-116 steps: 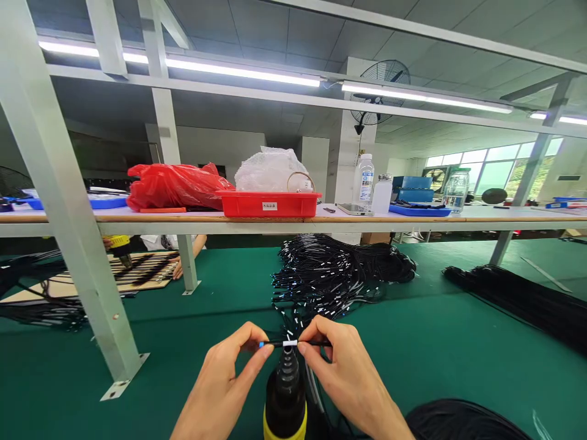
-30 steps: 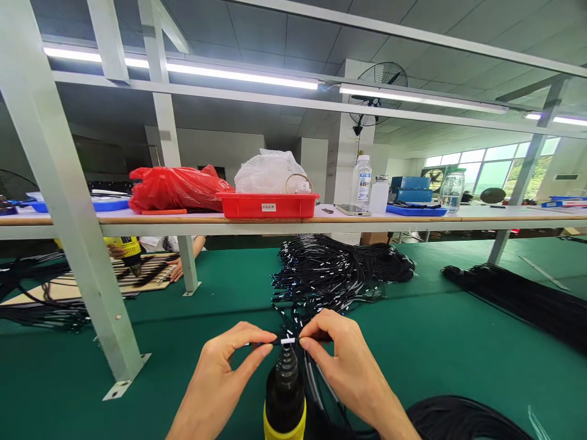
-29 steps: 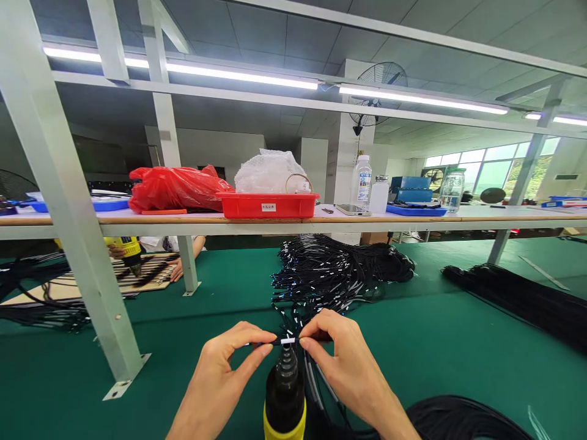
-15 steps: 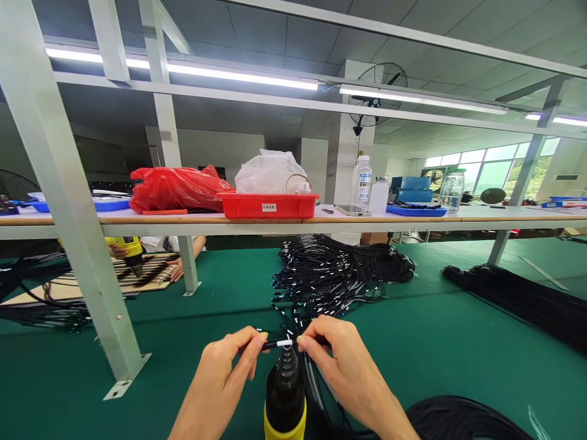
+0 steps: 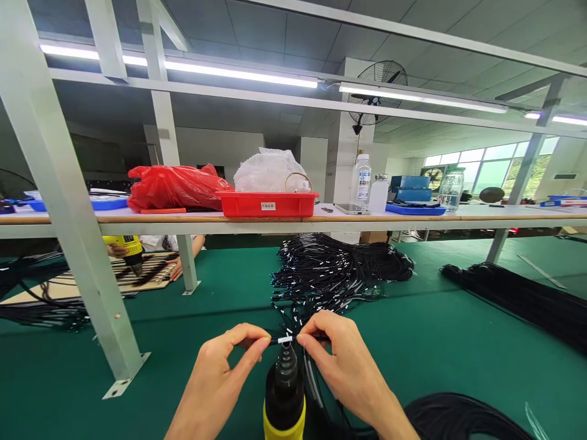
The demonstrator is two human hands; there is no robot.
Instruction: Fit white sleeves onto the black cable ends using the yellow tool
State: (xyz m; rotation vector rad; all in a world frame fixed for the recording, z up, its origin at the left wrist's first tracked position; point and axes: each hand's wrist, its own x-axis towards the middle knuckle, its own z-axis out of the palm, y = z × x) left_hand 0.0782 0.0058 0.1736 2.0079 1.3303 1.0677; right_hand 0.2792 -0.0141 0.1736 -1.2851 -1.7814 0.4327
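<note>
Cable: black, with a white tube along it. Heat gun: black nozzle and collar above a yellow body. Table: plain deep green. Cable pile: black, speckled with white and scattered blue. Coil: uniformly black. Bin: red, its label white with dark characters. Bag: glossy red. Boxes: blue. Jar lid: green.

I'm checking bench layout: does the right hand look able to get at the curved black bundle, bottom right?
Probably yes: nothing visible blocks the bundle, but the right hand pinches the white-sleeved cable and would likely need freeing.
</note>
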